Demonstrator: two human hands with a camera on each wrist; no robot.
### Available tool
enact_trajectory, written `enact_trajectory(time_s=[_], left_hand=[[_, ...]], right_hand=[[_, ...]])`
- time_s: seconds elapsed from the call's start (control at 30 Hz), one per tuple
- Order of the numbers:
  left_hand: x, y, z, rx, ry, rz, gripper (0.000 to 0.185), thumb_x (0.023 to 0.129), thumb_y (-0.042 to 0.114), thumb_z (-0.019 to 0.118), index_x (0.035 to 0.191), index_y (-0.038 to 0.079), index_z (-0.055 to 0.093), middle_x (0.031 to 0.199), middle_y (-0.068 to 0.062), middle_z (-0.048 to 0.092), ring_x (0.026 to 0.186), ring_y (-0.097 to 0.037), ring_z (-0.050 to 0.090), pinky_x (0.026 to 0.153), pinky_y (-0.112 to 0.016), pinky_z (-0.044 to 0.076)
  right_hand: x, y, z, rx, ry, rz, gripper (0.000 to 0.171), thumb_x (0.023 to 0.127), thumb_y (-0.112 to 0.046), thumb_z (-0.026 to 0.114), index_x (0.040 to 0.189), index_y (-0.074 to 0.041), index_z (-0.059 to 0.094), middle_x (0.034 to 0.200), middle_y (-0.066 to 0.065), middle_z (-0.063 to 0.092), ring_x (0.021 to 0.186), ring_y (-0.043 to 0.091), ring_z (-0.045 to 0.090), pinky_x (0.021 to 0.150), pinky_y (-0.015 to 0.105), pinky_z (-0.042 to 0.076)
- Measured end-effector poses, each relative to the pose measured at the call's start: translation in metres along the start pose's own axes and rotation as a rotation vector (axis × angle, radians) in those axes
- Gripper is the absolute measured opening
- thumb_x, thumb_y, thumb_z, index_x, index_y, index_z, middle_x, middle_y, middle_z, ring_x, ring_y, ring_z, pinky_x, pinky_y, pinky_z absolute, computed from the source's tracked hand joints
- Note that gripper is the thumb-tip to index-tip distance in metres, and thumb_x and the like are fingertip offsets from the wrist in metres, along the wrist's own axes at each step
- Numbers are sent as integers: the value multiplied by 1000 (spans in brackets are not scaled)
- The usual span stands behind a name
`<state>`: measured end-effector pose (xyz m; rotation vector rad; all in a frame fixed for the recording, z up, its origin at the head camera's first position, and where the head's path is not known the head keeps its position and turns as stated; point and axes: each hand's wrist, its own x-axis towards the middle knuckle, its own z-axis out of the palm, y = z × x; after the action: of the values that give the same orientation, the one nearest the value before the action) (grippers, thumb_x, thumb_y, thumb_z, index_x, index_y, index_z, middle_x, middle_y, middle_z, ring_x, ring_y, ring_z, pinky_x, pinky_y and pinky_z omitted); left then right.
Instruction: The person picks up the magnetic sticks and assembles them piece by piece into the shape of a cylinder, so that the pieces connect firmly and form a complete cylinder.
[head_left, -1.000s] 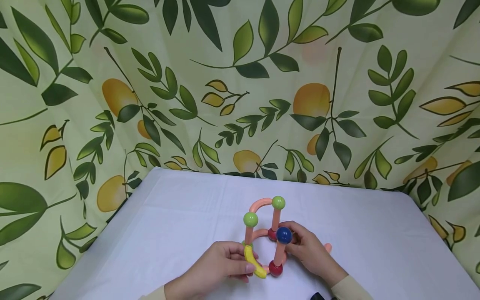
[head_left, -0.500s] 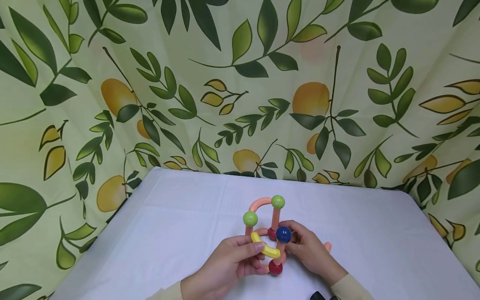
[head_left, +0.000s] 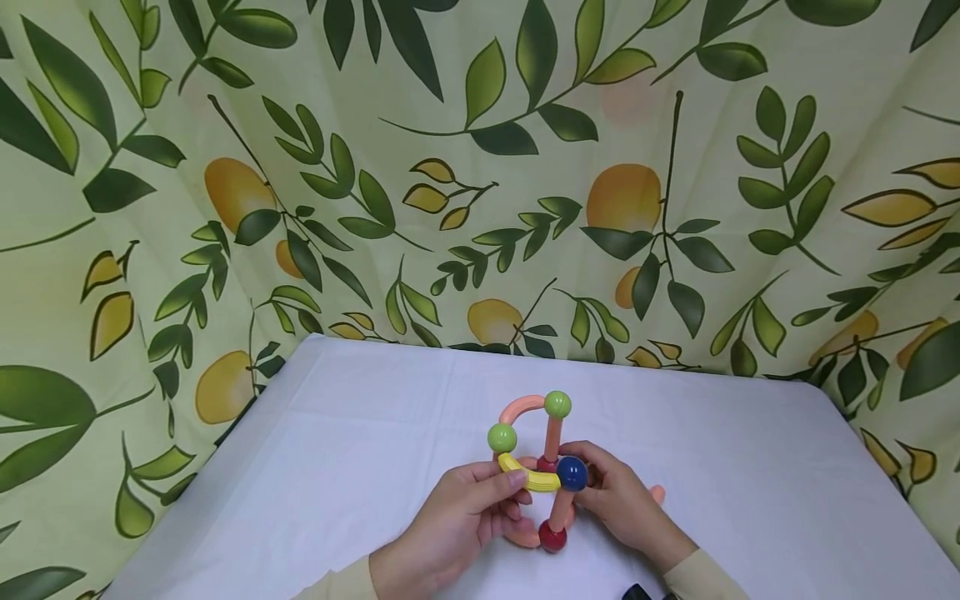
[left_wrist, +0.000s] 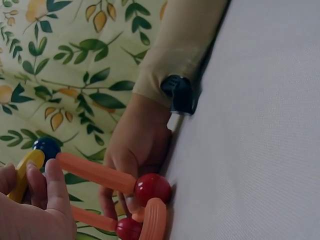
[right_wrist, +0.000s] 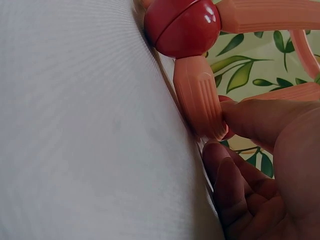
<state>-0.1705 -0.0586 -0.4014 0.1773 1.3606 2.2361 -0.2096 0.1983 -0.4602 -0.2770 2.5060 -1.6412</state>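
A toy frame (head_left: 534, 467) of salmon rods and coloured balls stands on the white table (head_left: 337, 467), toward its near edge and roughly midway across, and both hands are on it.

The left hand (head_left: 457, 521) pinches a curved yellow piece (head_left: 528, 475) between thumb and fingertips. That piece lies across the near side of the frame, just below the nearer green ball (head_left: 502, 437), and its right end touches the blue ball (head_left: 573, 473). In the left wrist view the yellow piece (left_wrist: 22, 175) shows behind the fingers (left_wrist: 52, 187), with the blue ball (left_wrist: 46, 148) right at its tip.

The right hand (head_left: 618, 500) is curled around the right side of the frame, its fingers closed on the lower rods behind the blue ball (the right wrist view shows a fingertip (right_wrist: 260, 120) pressed against the end of a ribbed salmon rod (right_wrist: 199, 97) that lies on the table).

A straight rod (head_left: 558, 510) runs down from the blue ball to a red ball (head_left: 553, 537) resting on the table. At the top of the frame a curved salmon rod (head_left: 521, 408) joins the nearer green ball to the farther green ball (head_left: 557, 405).

A cloth printed with leaves and lemons (head_left: 480, 167) hangs behind the table.
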Motion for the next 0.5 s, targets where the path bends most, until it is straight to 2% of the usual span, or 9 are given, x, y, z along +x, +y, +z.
enact_trajectory(time_s=[0.2, 0.4, 0.5], left_hand=[[2, -1, -1, 6, 24, 4, 40, 107, 19, 73, 137, -7, 70, 97, -10, 70, 78, -16, 70, 83, -47, 63], [2, 1, -1, 26, 52, 0, 38, 107, 20, 73, 134, -6, 71, 98, -10, 71, 81, -17, 69, 80, -37, 63], [2, 1, -1, 33, 61, 7, 33, 107, 21, 73, 127, -5, 73, 99, -10, 70, 81, -18, 68, 81, -36, 63]], right_hand=[[-1, 0, 0, 14, -5, -19, 43, 97, 1, 79, 137, -10, 69, 120, 6, 72, 94, 24, 64, 85, 30, 56], [0, -1, 0, 7, -3, 0, 41, 98, -3, 81, 136, -11, 70, 115, 6, 71, 90, 25, 62, 79, 30, 56], [1, -2, 0, -4, 2, 12, 40, 98, -3, 81, 136, -12, 70, 116, 6, 70, 89, 26, 62, 79, 31, 56]])
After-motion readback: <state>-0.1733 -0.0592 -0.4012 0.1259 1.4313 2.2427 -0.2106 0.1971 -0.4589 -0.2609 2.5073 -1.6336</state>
